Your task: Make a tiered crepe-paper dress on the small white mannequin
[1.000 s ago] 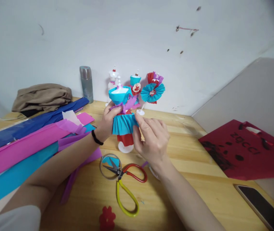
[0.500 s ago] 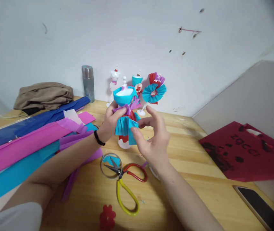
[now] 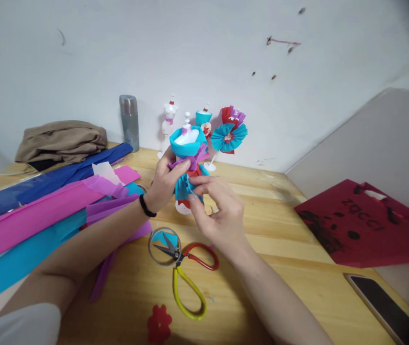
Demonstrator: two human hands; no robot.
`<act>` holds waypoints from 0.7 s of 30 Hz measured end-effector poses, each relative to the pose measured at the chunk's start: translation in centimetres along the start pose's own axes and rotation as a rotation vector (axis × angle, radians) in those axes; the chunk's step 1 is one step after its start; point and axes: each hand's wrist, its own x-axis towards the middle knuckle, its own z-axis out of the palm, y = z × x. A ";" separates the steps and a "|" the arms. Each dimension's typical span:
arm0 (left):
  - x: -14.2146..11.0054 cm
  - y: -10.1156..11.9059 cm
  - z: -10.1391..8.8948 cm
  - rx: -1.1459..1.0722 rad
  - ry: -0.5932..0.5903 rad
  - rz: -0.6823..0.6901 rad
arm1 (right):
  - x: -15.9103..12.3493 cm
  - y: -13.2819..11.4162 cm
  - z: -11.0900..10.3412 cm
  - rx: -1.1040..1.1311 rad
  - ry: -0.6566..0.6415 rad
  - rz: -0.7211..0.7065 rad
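A small white dress form (image 3: 187, 138) stands upright between my hands, dressed in blue, purple and red crepe paper. My left hand (image 3: 164, 178) wraps its waist, the thumb pressed on the purple paper bow (image 3: 193, 162). With thumb and fingertips my right hand (image 3: 220, 208) pinches the pleated blue paper skirt (image 3: 183, 188) at its front. Red paper shows above and below that skirt. Below the hands lie scissors (image 3: 177, 258) with one red and one yellow handle, their blades spread over a roll of tape (image 3: 150, 249). Near me is a red paper flower (image 3: 160, 324).
Several other dress forms stand by the wall, one with a large blue rosette (image 3: 229, 138). Crepe paper sheets (image 3: 46, 218) cover the left side, behind them a brown cloth (image 3: 62, 140) and a flask (image 3: 129, 123). At right are a red bag (image 3: 362, 225) and a phone (image 3: 380, 306).
My right hand let go of the skirt's right edge and opened, then moved left and pinched the blue paper at the front. The dress form has turned and shifted slightly right in my left hand.
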 end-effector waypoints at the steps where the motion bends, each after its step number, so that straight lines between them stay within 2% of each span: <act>1: 0.0 0.0 0.0 0.001 0.004 -0.006 | -0.1 -0.1 0.1 -0.002 -0.013 -0.010; 6: 0.1 0.3 0.2 0.027 0.068 -0.011 | -0.5 -0.4 0.6 0.050 -0.052 -0.001; 8: 0.1 0.3 0.2 0.030 0.074 -0.021 | -0.5 -0.5 0.6 0.130 -0.053 0.078; 12: 0.2 0.1 0.0 0.006 0.043 -0.010 | -0.4 -0.5 0.7 0.351 -0.040 0.348; 15: 0.3 -0.2 -0.2 -0.024 0.038 -0.006 | -0.2 -0.4 0.6 0.480 -0.030 0.492; 18: 0.3 -0.2 -0.3 -0.043 0.041 -0.018 | 0.0 -0.1 0.3 0.506 -0.002 0.548; 21: 0.3 -0.1 -0.3 -0.068 0.031 -0.044 | 0.2 0.4 0.0 0.453 0.056 0.540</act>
